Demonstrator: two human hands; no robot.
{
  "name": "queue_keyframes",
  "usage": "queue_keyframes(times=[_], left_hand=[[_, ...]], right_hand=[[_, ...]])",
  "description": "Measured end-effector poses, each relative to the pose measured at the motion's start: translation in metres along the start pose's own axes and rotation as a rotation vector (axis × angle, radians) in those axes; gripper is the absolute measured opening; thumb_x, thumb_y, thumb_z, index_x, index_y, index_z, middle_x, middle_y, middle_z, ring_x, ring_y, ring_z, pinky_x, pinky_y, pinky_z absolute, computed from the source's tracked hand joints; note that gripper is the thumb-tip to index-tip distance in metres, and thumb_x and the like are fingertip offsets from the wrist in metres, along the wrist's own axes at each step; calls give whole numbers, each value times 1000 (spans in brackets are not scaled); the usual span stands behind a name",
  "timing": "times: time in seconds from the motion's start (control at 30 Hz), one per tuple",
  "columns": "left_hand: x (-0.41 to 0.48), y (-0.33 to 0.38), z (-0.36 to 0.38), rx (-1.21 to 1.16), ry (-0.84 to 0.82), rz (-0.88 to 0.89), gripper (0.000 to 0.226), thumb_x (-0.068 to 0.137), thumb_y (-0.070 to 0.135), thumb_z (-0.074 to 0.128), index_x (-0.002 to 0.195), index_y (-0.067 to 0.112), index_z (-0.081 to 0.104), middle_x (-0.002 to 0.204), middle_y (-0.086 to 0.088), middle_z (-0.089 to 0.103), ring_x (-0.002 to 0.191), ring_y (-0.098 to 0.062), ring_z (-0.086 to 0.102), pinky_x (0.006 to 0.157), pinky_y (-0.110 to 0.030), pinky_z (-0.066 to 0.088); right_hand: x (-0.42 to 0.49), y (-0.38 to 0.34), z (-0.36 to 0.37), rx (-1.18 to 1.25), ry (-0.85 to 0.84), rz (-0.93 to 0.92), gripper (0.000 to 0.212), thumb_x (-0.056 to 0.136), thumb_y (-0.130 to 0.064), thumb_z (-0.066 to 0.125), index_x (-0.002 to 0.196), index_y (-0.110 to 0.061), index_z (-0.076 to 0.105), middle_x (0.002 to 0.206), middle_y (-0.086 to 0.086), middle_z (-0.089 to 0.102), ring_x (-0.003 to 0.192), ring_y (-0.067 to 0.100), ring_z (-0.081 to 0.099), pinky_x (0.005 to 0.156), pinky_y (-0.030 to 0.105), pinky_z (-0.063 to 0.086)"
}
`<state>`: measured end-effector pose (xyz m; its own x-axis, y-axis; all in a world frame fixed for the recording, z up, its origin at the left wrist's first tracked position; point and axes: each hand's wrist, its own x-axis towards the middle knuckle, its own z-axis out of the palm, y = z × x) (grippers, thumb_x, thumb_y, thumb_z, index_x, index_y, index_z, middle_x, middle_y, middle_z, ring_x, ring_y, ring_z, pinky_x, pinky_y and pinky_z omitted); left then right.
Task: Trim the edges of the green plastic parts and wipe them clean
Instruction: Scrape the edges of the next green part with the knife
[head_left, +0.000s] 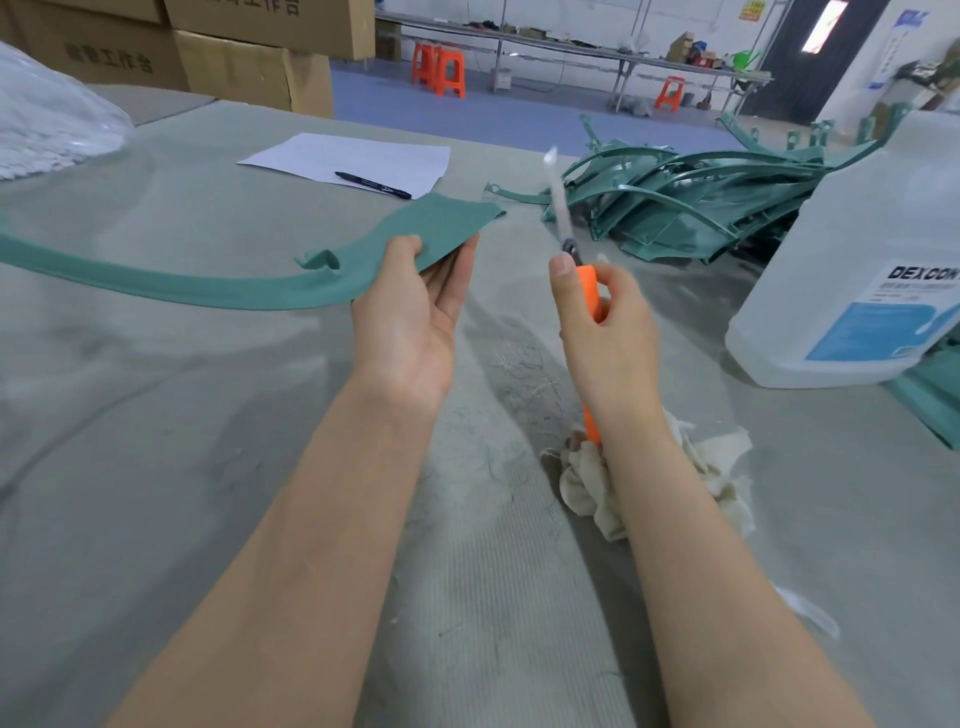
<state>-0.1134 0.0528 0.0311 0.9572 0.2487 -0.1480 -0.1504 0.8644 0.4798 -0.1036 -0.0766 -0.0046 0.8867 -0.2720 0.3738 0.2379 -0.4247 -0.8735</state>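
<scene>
A long curved green plastic part (218, 283) stretches from the left edge toward the middle, held above the table. My left hand (415, 306) grips its wide flat end, thumb on top and fingers underneath. My right hand (605, 317) holds an orange-handled utility knife (589, 291) upright, its long blade pointing up and blurred, a short way right of the part's end and not touching it. A crumpled off-white rag (587, 483) lies on the table under my right forearm.
A pile of green plastic parts (691, 202) lies at the back right. A large white jug (857, 275) with a blue label stands at the right. A paper sheet (353, 158) with a black pen (373, 185) lies at the back. Cardboard boxes (234, 57) stand behind the grey table (156, 441).
</scene>
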Motion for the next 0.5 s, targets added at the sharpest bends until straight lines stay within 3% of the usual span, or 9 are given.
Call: queue_keyframes(times=[0.1,0.2,0.3,0.5], left_hand=[[1,-1,0,25,-4,26,32,96,1,44,125,-4,55,112,-19,69,79,-20,71,67,-22,58],[0,-5,0,107,-36,59,29,96,1,44,123,-1,56,105,-15,69,73,-18,72,67,-22,58],[-1,-9,0,207,-93,89,23,96,1,42,115,5,56,94,-10,70,72,-17,72,64,-21,56],[-3,-15,0,379,-150,44,18,96,3,45,108,8,58,83,-6,73,74,-18,73,64,-21,56]], right_hand=[[-1,-8,-3,207,-48,78,34,90,-43,64,74,-19,47,62,-6,37,58,18,36,61,34,34],[-2,-14,-6,300,-70,102,19,91,-27,66,77,-16,58,59,-2,52,51,17,39,52,30,36],[-3,-18,-6,390,-79,125,14,92,-22,64,80,-17,63,62,-7,67,40,12,38,43,23,33],[-3,-19,-7,449,-97,178,16,95,-20,61,82,-11,62,69,-3,71,39,10,36,42,22,32]])
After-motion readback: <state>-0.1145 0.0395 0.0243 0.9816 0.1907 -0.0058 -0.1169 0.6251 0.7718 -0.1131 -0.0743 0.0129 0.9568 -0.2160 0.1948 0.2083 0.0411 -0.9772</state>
